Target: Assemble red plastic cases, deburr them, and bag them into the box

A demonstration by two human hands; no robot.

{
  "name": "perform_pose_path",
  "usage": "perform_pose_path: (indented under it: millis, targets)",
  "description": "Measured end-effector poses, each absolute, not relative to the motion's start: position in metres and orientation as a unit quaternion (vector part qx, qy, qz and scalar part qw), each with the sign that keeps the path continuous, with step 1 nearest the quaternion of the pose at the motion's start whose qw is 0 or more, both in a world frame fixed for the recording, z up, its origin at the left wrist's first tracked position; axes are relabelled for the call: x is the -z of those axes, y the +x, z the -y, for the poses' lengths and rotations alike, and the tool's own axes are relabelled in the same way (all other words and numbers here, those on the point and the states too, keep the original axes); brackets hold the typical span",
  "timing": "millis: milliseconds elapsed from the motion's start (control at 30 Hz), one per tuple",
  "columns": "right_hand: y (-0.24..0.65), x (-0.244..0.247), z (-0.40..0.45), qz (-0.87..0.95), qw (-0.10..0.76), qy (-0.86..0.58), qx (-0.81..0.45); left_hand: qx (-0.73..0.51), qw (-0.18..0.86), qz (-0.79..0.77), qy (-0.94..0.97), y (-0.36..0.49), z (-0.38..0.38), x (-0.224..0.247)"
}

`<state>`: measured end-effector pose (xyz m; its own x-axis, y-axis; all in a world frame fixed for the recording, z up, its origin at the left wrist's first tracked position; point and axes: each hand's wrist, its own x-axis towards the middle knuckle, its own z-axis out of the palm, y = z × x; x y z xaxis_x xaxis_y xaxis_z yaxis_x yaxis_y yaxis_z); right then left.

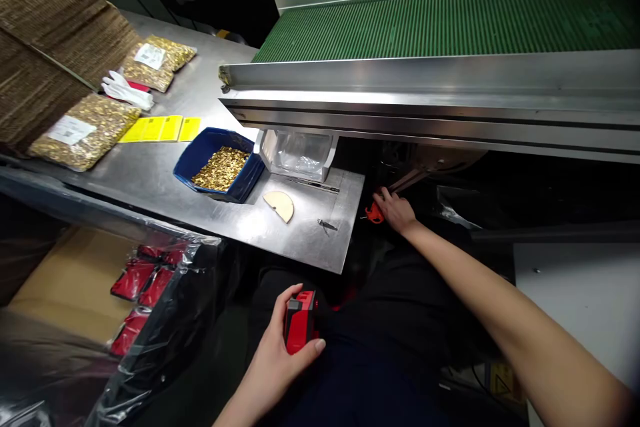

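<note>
My left hand (pixel 283 337) is wrapped round a red and black block-shaped object (pixel 301 322) above my lap. Past the right edge of the metal table, below the conveyor's frame, my right hand (pixel 396 211) has its fingers closed at an orange-red object (pixel 374 213), whose full shape is partly hidden. On the metal table (pixel 235 227) stands a blue bin (pixel 243 183) of small gold pieces (pixel 221 169). Near it lie a cream half-disc (pixel 280 205) and a small metal tool (pixel 327 224).
A green ribbed conveyor (pixel 430 27) with a metal rail spans the upper right. A clear tray (pixel 297 153), yellow labels (pixel 160 129), bags of gold pieces (pixel 90 130) and white gloves (pixel 127 91) are on the table. Lower left, a plastic-lined box (pixel 75 280) holds red packets (pixel 134 279).
</note>
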<state>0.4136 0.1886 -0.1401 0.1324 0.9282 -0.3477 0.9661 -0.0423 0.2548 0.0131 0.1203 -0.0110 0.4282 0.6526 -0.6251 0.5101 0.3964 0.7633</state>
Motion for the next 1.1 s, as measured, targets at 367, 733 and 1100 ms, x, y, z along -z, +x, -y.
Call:
perform_pose_path:
  millis: [367, 733, 1100]
  targets:
    - [0.418, 0.138, -0.181, -0.669, 0.220, 0.708, 0.048, -0.085, 0.681, -0.477, 0.550, 0.006, -0.122, 0.013]
    - [0.413, 0.114, -0.175, -0.651, 0.217, 0.724, 0.074, -0.178, 0.712, -0.349, 0.583, -0.002, -0.113, 0.012]
    - [0.316, 0.019, -0.075, -0.604, -0.056, 0.743, 0.284, -0.195, 0.701, -0.345, 0.593, 0.000, -0.116, -0.001]
